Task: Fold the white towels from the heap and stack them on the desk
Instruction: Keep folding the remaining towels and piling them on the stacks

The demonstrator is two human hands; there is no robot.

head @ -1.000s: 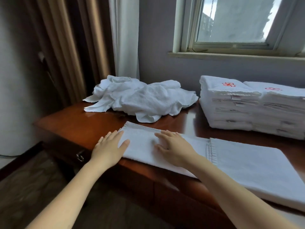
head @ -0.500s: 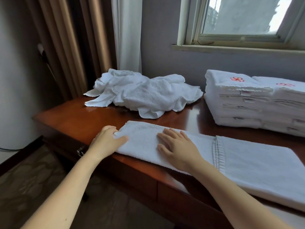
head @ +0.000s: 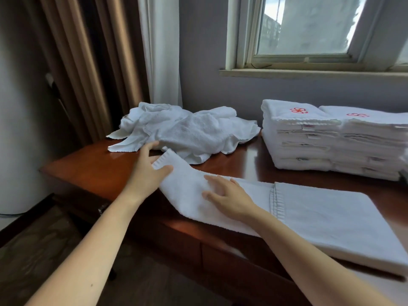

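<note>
A long white towel (head: 326, 217) lies folded lengthwise along the front of the brown wooden desk (head: 88, 166). My left hand (head: 146, 173) grips its left end, thumb on top, and holds that end lifted off the desk. My right hand (head: 229, 195) lies flat on the towel just right of the raised part, fingers spread. Behind them a heap of crumpled white towels (head: 187, 131) sits at the back left. At the back right stand two stacks of folded white towels (head: 331, 142) with red embroidered marks on top.
Brown and white curtains (head: 106, 62) hang behind the desk's left corner. A window (head: 309, 29) with a sill is above the stacks. The desk's front edge has a drawer with a metal handle (head: 100, 209). Dark floor lies below on the left.
My left hand has closed on the towel's left end and raised it off the desk toward the right. My right hand stays pressed on the towel. The camera has tilted a little.
</note>
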